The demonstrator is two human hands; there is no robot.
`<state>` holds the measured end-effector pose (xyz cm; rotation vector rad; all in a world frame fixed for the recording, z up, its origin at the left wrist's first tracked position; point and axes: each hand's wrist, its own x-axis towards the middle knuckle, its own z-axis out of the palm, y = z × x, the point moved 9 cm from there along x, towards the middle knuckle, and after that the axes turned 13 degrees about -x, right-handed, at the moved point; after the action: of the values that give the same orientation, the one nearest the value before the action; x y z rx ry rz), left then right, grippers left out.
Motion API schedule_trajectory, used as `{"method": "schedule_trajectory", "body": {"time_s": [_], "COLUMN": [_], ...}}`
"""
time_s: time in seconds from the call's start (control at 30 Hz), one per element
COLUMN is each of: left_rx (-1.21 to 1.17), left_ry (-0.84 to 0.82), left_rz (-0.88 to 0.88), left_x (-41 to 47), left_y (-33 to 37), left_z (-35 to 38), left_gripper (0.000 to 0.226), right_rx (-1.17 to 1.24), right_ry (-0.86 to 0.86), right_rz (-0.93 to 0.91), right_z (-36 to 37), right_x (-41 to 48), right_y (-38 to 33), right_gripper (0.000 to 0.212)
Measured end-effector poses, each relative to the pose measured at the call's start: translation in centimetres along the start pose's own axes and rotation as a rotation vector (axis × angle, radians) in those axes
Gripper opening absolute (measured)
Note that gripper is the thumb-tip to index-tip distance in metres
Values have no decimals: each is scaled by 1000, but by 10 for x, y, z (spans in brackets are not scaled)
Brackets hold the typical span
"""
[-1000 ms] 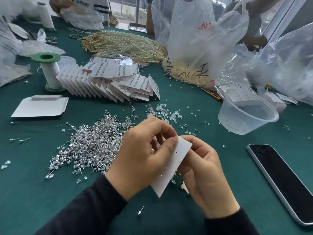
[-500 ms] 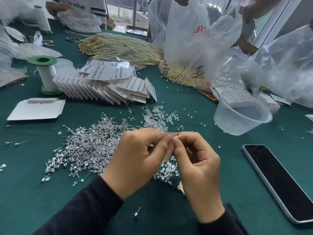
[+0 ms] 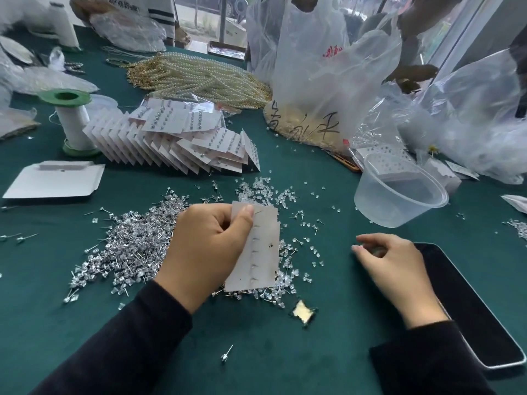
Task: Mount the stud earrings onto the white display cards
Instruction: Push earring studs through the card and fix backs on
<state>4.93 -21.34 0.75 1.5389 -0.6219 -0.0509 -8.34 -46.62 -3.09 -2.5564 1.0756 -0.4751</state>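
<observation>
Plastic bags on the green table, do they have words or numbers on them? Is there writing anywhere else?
Black handwritten characters on the clear plastic bag with gold contents: large, but I cannot read them reliably.
Red print on the white plastic carrier bag: too blurred to read.
Dark print on the brown wrapped package at the back: too blurred.
White display card in the left hand: no writing.

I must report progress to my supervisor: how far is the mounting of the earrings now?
Done: a fanned stack of filled cards lies farther back. In hand: the left hand grips one card with a single column of posts through it; the right hand is beside the phone, and whether it holds anything is unclear. Left: a large pile of loose studs and many clear backs, so much remains.
</observation>
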Motion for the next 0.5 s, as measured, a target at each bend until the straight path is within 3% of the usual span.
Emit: {"method": "schedule_trajectory", "body": {"time_s": [0.13, 0.27, 0.5], "left_rx": [42, 90, 110], "left_ry": [-22, -37, -69], "left_rz": [-18, -18, -25], "left_x": [0, -1, -2], "left_y": [-3, -1, -2], "left_z": [3, 7, 10], "left_gripper": [51, 52, 52], "right_rx": [10, 63, 8], "right_ry": [48, -13, -75], "right_rz": [-152, -231, -287], "right_z": [5, 14, 28], "right_x": [-5, -9, -14], "right_y": [-30, -49, -56], "right_gripper": [9, 9, 13]}}
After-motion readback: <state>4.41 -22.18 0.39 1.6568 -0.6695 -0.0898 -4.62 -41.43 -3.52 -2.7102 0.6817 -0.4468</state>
